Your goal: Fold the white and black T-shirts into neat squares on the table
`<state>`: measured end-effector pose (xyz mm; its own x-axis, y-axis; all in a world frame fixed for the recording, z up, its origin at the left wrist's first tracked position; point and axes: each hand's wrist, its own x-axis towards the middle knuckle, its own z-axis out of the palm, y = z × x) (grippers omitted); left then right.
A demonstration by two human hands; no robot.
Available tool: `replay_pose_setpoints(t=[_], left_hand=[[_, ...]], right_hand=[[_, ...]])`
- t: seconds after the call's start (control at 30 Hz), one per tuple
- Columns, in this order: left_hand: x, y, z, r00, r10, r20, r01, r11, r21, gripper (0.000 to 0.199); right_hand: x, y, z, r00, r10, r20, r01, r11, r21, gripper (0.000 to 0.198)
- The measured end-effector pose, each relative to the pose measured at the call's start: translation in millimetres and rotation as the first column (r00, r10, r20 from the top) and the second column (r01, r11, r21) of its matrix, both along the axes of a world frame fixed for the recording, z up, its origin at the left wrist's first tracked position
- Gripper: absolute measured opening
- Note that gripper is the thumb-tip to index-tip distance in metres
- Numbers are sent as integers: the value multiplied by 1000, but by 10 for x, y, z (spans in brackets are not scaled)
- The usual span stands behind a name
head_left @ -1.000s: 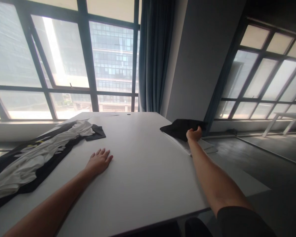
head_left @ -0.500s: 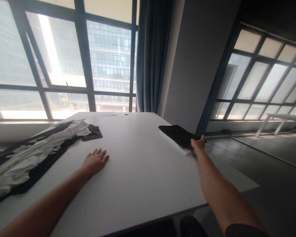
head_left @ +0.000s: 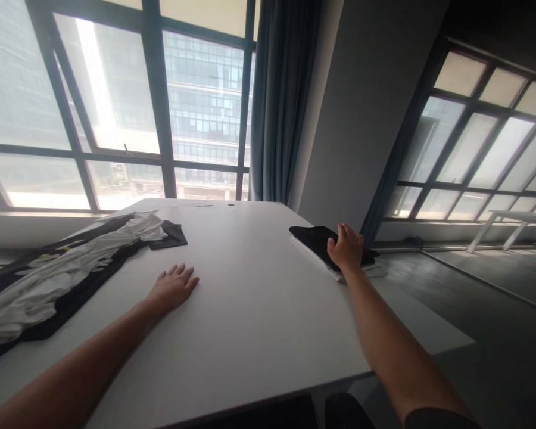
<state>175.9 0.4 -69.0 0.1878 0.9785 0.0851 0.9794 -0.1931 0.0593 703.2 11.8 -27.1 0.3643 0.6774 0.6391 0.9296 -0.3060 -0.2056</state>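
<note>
My left hand [head_left: 172, 289] lies flat on the white table [head_left: 250, 310], palm down with its fingers spread, holding nothing. Over at the table's right side, my right hand [head_left: 347, 247] is above a folded black cloth [head_left: 311, 237], which looks like a garment. Its fingers are apart; whether the palm presses on the cloth I cannot tell. White folded cloth [head_left: 326, 267] shows beneath the black one. To the left of my left hand, a loose heap of clothes lies along the table: a crumpled white garment [head_left: 78, 265] on top of dark fabric [head_left: 168, 234].
Large windows [head_left: 205, 107] stand behind the table, with a blue curtain [head_left: 277, 119] and a grey pillar [head_left: 361, 107] on the right. Part of a dark chair [head_left: 346, 411] shows at the front edge. A white table [head_left: 513, 220] stands far right.
My right hand has let go of the black cloth's right edge and moved left over it, fingers now raised and apart. My left hand stays flat on the table. The view has shifted slightly.
</note>
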Motion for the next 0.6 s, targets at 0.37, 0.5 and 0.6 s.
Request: replay_pose_setpoints(t=[0.37, 0.5, 0.6], left_hand=[[-7, -12, 81, 1000, -13, 4, 13, 1000, -6, 62], [-226, 265, 179, 995, 94, 15, -95, 992, 77, 59], [-469, 594, 255, 975, 223, -22, -218, 967, 135, 59]], right_hand=[[-52, 156, -252, 988, -35, -149, -40, 880, -474, 66], [-300, 224, -198, 994, 88, -59, -104, 928, -357, 63], [-540, 264, -208, 979, 203, -21, -194, 896, -399, 59]])
